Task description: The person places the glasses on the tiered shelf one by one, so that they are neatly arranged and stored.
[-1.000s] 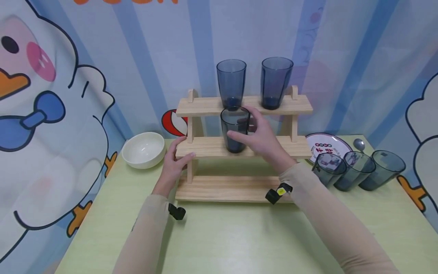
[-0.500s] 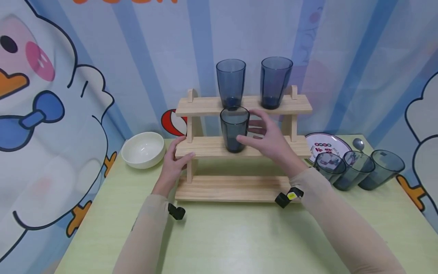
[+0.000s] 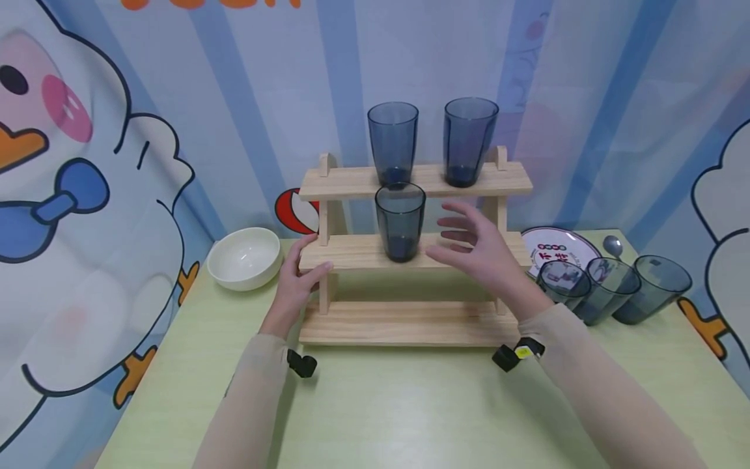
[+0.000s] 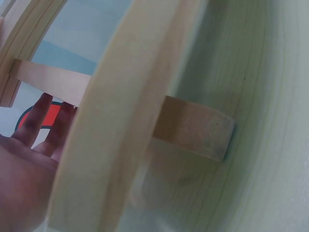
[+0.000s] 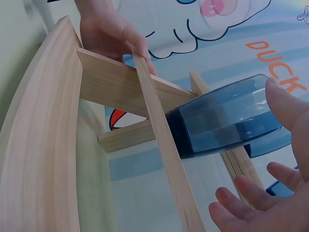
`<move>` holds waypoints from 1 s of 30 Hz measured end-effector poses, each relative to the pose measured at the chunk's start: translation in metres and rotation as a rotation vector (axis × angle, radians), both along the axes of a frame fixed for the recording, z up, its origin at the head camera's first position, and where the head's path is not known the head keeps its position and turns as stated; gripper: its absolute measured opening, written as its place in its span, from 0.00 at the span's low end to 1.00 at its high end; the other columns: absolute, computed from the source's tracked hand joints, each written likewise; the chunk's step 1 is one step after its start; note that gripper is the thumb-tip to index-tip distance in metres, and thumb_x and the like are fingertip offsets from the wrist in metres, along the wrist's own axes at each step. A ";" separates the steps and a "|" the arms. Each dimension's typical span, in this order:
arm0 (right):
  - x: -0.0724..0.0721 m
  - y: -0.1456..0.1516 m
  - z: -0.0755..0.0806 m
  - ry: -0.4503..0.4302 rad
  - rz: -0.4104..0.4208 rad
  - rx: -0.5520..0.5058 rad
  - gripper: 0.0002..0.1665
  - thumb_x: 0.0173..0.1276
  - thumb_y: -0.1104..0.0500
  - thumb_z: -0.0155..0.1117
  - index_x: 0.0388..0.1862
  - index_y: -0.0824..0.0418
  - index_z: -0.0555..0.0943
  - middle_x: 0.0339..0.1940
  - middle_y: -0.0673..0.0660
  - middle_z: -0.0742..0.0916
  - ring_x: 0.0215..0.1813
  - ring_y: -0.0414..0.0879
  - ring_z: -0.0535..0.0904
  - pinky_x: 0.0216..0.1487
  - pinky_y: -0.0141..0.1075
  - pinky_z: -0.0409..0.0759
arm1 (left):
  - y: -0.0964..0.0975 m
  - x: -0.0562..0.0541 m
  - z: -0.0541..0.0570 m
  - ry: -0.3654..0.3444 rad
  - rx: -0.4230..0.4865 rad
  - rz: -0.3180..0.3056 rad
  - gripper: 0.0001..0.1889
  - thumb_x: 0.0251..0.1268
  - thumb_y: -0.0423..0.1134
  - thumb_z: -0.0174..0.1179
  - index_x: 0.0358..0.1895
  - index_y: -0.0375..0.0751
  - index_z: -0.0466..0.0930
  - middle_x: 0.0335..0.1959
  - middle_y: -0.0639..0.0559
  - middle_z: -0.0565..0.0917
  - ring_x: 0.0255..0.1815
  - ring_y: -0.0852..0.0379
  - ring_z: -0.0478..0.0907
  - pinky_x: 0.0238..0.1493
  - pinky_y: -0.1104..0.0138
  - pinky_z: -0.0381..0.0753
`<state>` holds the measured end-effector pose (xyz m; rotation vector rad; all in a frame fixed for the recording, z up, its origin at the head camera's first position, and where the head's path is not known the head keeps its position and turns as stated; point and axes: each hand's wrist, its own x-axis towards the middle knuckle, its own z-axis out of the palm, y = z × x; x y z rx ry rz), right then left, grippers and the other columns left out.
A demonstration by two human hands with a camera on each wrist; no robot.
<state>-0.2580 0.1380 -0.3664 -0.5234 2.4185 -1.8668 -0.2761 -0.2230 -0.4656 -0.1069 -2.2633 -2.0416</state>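
Note:
A three-tier wooden display rack point(image 3: 351, 253) stands on the table. My left hand point(image 3: 295, 281) holds the left end of its middle shelf, thumb at the front edge and fingers at the side; the left wrist view shows those fingers point(image 4: 36, 123) behind the board. One blue-grey drinking glass point(image 3: 401, 225) stands upright on the middle shelf. Just right of that glass is my right hand point(image 3: 486, 251), fingers spread and apart from it, holding nothing. In the right wrist view a gap separates the glass point(image 5: 227, 121) from the fingertips. Two similar glasses point(image 3: 393, 143) occupy the top shelf.
Right of the rack, three more glasses point(image 3: 653, 290) stand in a row, close to my right forearm. Behind them lie a printed plate point(image 3: 541, 247) and a spoon point(image 3: 612, 245). A white bowl point(image 3: 245, 259) sits left of the rack. A cartoon curtain point(image 3: 263, 78) hangs behind.
My right hand has let go of the glass on the middle shelf and drawn back to the right. The glass stays in place, and my left hand keeps its hold on the rack.

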 end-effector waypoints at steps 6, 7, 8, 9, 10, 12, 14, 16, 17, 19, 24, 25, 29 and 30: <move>0.012 0.017 0.000 0.021 -0.009 0.026 0.46 0.69 0.52 0.77 0.81 0.45 0.65 0.74 0.57 0.77 0.75 0.58 0.74 0.74 0.54 0.72 | 0.000 0.000 0.000 0.003 -0.003 -0.004 0.36 0.74 0.41 0.67 0.81 0.59 0.63 0.81 0.53 0.62 0.53 0.39 0.85 0.52 0.59 0.85; 0.014 0.020 0.001 0.024 -0.014 0.031 0.46 0.69 0.52 0.77 0.81 0.45 0.65 0.73 0.56 0.77 0.74 0.57 0.74 0.74 0.54 0.72 | 0.000 0.000 0.000 0.002 -0.001 -0.004 0.36 0.74 0.41 0.67 0.80 0.60 0.63 0.80 0.53 0.62 0.53 0.39 0.85 0.53 0.58 0.85; 0.016 0.023 0.001 0.027 -0.018 0.034 0.45 0.69 0.52 0.77 0.81 0.45 0.65 0.73 0.56 0.77 0.74 0.57 0.74 0.74 0.55 0.72 | 0.000 0.000 0.000 0.001 -0.001 -0.005 0.35 0.74 0.41 0.67 0.80 0.61 0.64 0.80 0.53 0.62 0.53 0.39 0.85 0.54 0.57 0.85; 0.019 0.026 0.002 0.033 -0.024 0.047 0.45 0.70 0.52 0.77 0.81 0.45 0.65 0.73 0.56 0.78 0.74 0.56 0.75 0.73 0.54 0.72 | 0.001 0.000 0.000 0.001 -0.001 -0.006 0.35 0.74 0.41 0.67 0.80 0.61 0.64 0.80 0.53 0.62 0.53 0.39 0.85 0.55 0.55 0.85; 0.021 0.029 0.003 0.041 -0.028 0.055 0.45 0.70 0.52 0.76 0.81 0.45 0.65 0.73 0.56 0.78 0.74 0.56 0.75 0.73 0.54 0.73 | 0.001 0.000 0.000 -0.001 -0.001 -0.006 0.35 0.74 0.41 0.67 0.80 0.61 0.64 0.80 0.53 0.62 0.54 0.39 0.84 0.56 0.53 0.84; 0.025 0.036 0.003 0.058 -0.034 0.068 0.45 0.70 0.53 0.76 0.82 0.47 0.65 0.74 0.56 0.78 0.74 0.56 0.75 0.72 0.51 0.74 | 0.000 0.000 -0.001 -0.002 0.000 -0.005 0.35 0.74 0.41 0.67 0.80 0.61 0.63 0.80 0.53 0.63 0.54 0.39 0.84 0.58 0.50 0.83; 0.029 0.042 0.003 0.062 -0.042 0.083 0.45 0.71 0.54 0.76 0.82 0.46 0.65 0.74 0.55 0.78 0.74 0.54 0.75 0.72 0.46 0.75 | 0.000 0.000 -0.001 -0.003 0.004 -0.004 0.36 0.74 0.41 0.66 0.81 0.60 0.63 0.80 0.52 0.63 0.54 0.40 0.84 0.59 0.48 0.82; 0.032 0.048 0.003 0.065 -0.043 0.092 0.45 0.71 0.54 0.75 0.82 0.46 0.64 0.74 0.55 0.77 0.75 0.54 0.74 0.71 0.41 0.75 | 0.000 0.000 0.000 -0.003 0.007 -0.003 0.36 0.74 0.40 0.66 0.81 0.59 0.62 0.79 0.52 0.64 0.53 0.42 0.84 0.59 0.48 0.82; 0.034 0.052 0.003 0.066 -0.046 0.097 0.45 0.71 0.54 0.75 0.82 0.45 0.64 0.74 0.54 0.77 0.75 0.54 0.74 0.70 0.38 0.75 | 0.001 0.000 0.000 -0.001 0.008 -0.003 0.36 0.74 0.40 0.66 0.81 0.58 0.62 0.79 0.52 0.64 0.53 0.43 0.84 0.59 0.48 0.82; 0.038 0.058 0.003 0.072 -0.043 0.101 0.46 0.71 0.55 0.75 0.82 0.45 0.64 0.75 0.55 0.76 0.75 0.55 0.73 0.69 0.34 0.76 | 0.001 0.001 0.000 0.003 0.012 -0.004 0.36 0.75 0.39 0.66 0.81 0.57 0.62 0.78 0.51 0.65 0.52 0.44 0.84 0.58 0.49 0.83; 0.046 0.074 -0.001 0.127 -0.042 0.106 0.46 0.71 0.60 0.75 0.83 0.48 0.64 0.75 0.60 0.76 0.73 0.52 0.75 0.64 0.26 0.76 | 0.001 0.001 0.000 0.008 0.018 -0.011 0.36 0.75 0.39 0.66 0.81 0.56 0.61 0.78 0.51 0.65 0.51 0.46 0.85 0.58 0.48 0.82; 0.048 0.078 -0.002 0.134 -0.049 0.106 0.45 0.71 0.60 0.74 0.82 0.48 0.64 0.75 0.60 0.75 0.72 0.49 0.76 0.64 0.25 0.76 | 0.001 0.001 0.000 0.006 0.015 -0.013 0.36 0.75 0.40 0.66 0.81 0.56 0.61 0.79 0.51 0.65 0.51 0.46 0.85 0.59 0.48 0.82; 0.054 0.093 -0.003 0.156 -0.108 0.114 0.43 0.72 0.63 0.73 0.81 0.49 0.66 0.74 0.59 0.76 0.69 0.41 0.77 0.62 0.23 0.76 | 0.000 0.000 -0.001 -0.002 0.007 -0.015 0.36 0.75 0.41 0.66 0.82 0.58 0.60 0.79 0.50 0.64 0.51 0.48 0.85 0.60 0.49 0.82; 0.056 0.097 -0.003 0.156 -0.129 0.117 0.42 0.72 0.63 0.72 0.81 0.49 0.66 0.73 0.58 0.77 0.69 0.39 0.77 0.62 0.23 0.76 | 0.000 0.000 -0.001 -0.002 0.006 -0.015 0.36 0.75 0.41 0.66 0.82 0.58 0.60 0.79 0.51 0.64 0.51 0.47 0.85 0.60 0.49 0.82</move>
